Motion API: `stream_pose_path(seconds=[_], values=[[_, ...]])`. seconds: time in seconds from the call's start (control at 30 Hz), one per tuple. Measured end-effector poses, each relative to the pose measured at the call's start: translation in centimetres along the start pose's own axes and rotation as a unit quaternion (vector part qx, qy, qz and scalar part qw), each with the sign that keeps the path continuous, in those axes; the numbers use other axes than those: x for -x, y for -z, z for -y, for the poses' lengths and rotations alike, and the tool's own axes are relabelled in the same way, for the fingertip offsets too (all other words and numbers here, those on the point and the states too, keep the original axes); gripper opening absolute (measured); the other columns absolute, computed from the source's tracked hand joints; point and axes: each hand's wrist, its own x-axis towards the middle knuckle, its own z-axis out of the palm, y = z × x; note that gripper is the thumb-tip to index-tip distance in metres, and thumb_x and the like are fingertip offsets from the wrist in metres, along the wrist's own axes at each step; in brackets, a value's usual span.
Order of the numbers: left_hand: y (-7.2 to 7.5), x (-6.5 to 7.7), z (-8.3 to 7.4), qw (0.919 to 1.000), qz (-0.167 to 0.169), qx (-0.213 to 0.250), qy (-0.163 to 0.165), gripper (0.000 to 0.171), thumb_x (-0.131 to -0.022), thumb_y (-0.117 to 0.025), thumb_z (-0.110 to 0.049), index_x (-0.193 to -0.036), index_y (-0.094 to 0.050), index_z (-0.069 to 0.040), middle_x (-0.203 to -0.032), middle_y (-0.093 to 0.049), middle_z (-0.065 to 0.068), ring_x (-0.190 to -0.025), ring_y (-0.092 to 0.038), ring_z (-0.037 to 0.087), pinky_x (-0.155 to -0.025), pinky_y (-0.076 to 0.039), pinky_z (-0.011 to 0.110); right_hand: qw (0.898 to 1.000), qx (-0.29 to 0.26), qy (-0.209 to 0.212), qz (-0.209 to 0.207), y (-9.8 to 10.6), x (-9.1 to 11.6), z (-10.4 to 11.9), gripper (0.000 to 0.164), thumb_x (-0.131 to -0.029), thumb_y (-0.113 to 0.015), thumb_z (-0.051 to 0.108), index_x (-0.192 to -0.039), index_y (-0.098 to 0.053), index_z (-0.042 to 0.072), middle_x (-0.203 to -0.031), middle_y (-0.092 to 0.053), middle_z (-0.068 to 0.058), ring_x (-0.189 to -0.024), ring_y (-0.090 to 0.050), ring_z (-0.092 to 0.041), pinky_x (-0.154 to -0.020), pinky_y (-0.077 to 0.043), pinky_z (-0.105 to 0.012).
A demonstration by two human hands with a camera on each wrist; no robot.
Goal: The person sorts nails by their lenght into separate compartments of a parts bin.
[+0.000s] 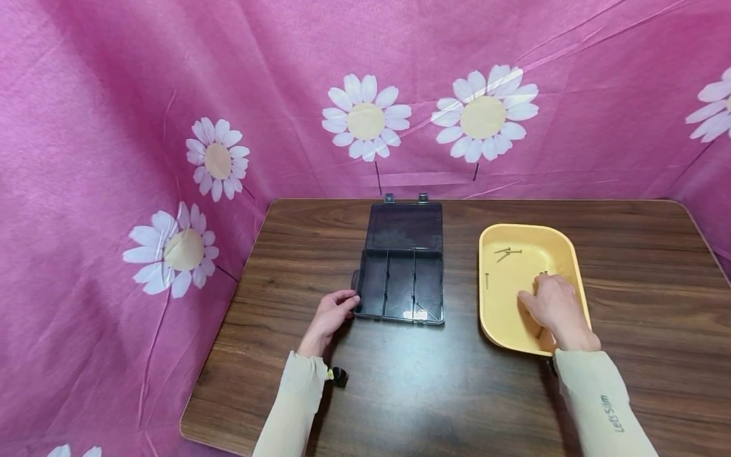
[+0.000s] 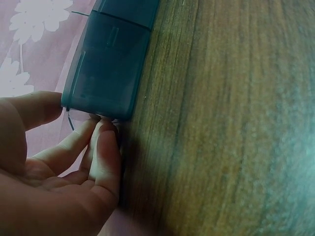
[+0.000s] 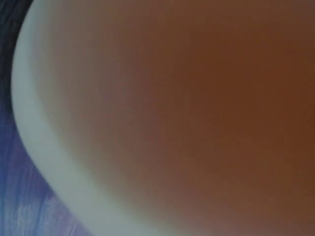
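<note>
A dark clear plastic organizer box (image 1: 400,285) lies with its lid (image 1: 405,226) folded back, away from me. Its tray has three long compartments, and a screw (image 1: 427,311) lies at the near end of the right one. My left hand (image 1: 334,312) grips the box's near left corner; in the left wrist view the thumb is at the rim and curled fingers are against the side. My right hand (image 1: 554,308) reaches down into a yellow tray (image 1: 514,343) among loose screws (image 1: 505,254). Its fingertips are hidden, so I cannot tell whether they pinch a screw.
Another screw (image 1: 487,281) lies near the yellow tray's left wall. The brown wood-grain table (image 1: 434,393) carries both containers, and a pink flowered cloth (image 1: 285,95) hangs behind it and at the sides. Blurred tray wall fills most of the right wrist view.
</note>
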Motion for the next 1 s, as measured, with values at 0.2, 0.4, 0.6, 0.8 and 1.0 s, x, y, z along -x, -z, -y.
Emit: stream_pose_path(seconds=[0.2,0.4,0.6,0.8,1.0], values=[[0.07,0.04,0.03,1.0000,0.004,-0.004,-0.002,0.036,-0.093,-0.061,-0.015,-0.122,-0.061,0.006,-0.124,-0.059,0.019,-0.084,-0.059,0.013,-0.076,-0.052,0.024,1.000,0.004,-0.011,0.009,-0.15,-0.20,-0.29,0.021,-0.079,-0.054,0.017,-0.065,-0.048,0.003,-0.074,-0.049,-0.023,-0.074,-0.048,-0.038,-0.059,-0.038,-0.039],[0.00,0.04,0.04,1.0000,0.002,-0.002,0.001,0.036,-0.092,-0.061,-0.014,-0.122,-0.061,0.006,-0.123,-0.060,0.019,-0.082,-0.059,0.012,-0.074,-0.051,0.023,1.000,-0.008,-0.023,0.011,-0.27,-0.09,-0.33,0.022,-0.081,-0.054,0.017,-0.072,-0.052,-0.003,-0.085,-0.049,-0.030,-0.082,-0.046,-0.041,-0.065,-0.043,-0.045],[0.10,-0.05,0.11,1.0000,0.005,0.001,0.007,0.037,-0.093,-0.061,-0.014,-0.123,-0.060,0.006,-0.125,-0.059,0.019,-0.086,-0.059,0.015,-0.077,-0.052,0.026,0.998,-0.016,-0.039,0.037,-0.33,0.10,-0.27,0.035,-0.085,-0.052,0.019,-0.092,-0.053,-0.015,-0.097,-0.041,-0.035,-0.089,-0.041,-0.043,-0.072,-0.044,-0.052],[0.21,-0.09,0.06,0.9999,0.010,-0.005,0.011,0.039,-0.094,-0.060,-0.016,-0.125,-0.058,0.006,-0.126,-0.058,0.020,-0.086,-0.061,0.020,-0.078,-0.052,0.030,0.998,-0.023,-0.042,0.037,-0.43,0.21,-0.27,0.037,-0.085,-0.050,0.016,-0.101,-0.052,-0.018,-0.099,-0.040,-0.034,-0.087,-0.043,-0.043,-0.073,-0.046,-0.051],[0.05,-0.03,0.15,0.9999,0.003,-0.002,0.010,0.036,-0.093,-0.062,-0.015,-0.123,-0.061,0.005,-0.124,-0.059,0.018,-0.082,-0.060,0.015,-0.074,-0.050,0.024,0.998,-0.023,-0.037,0.039,-0.66,0.12,-0.60,0.029,-0.083,-0.049,0.010,-0.101,-0.052,-0.012,-0.094,-0.045,-0.030,-0.084,-0.047,-0.040,-0.070,-0.045,-0.046]])
